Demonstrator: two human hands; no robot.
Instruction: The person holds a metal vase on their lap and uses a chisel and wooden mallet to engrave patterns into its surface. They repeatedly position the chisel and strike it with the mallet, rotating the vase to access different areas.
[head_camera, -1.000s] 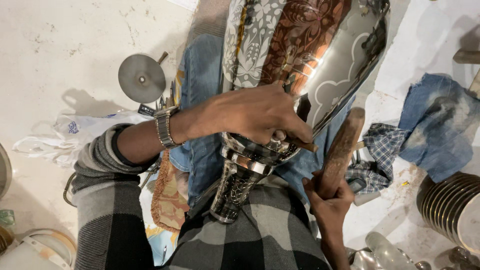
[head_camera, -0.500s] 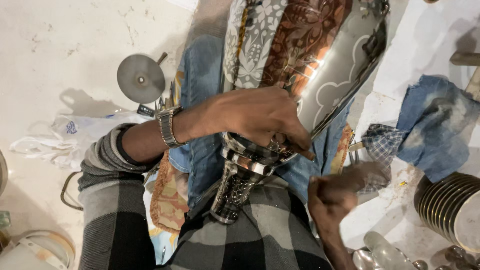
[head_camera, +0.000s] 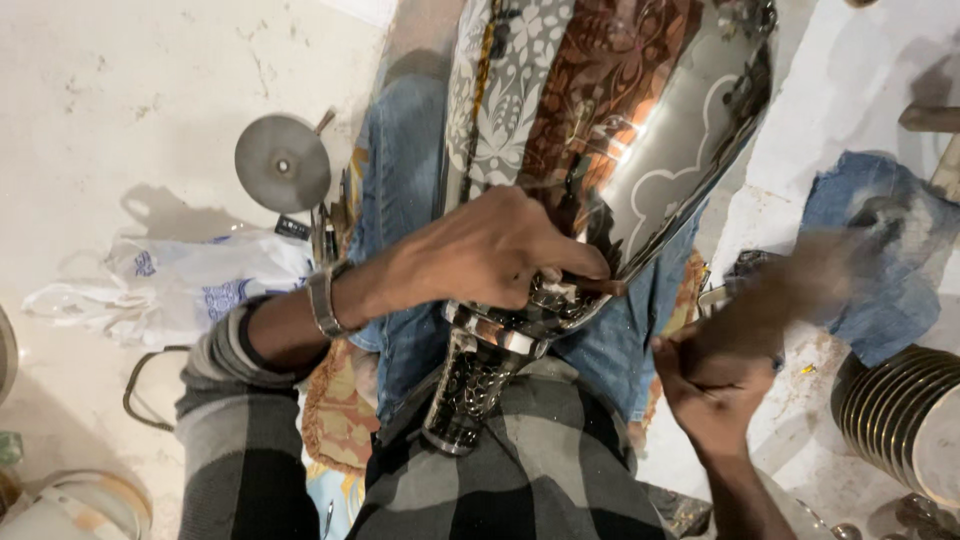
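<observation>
1. Two hands work on one piece: a large polished metal vessel (head_camera: 640, 130) lying across the person's lap, its embossed stem (head_camera: 470, 385) pointing back toward the checked shirt and its wide shiny body running toward the top edge of the view.
2. Left hand (head_camera: 490, 255) is clamped over the vessel's neck, fingers curled tight on the embossed collar, pinning it against the jeans.
3. Right hand (head_camera: 715, 385) is closed around a wooden mallet (head_camera: 800, 290), which is blurred and raised just beside the vessel's lower rim.
4. Judged from this, the step in hand is hammering or truing the rim.
5. Any next blow calls for a steady left grip and aim well clear of those fingers.
6. Stacked plates (head_camera: 900, 420) sit at the floor's right edge.
</observation>
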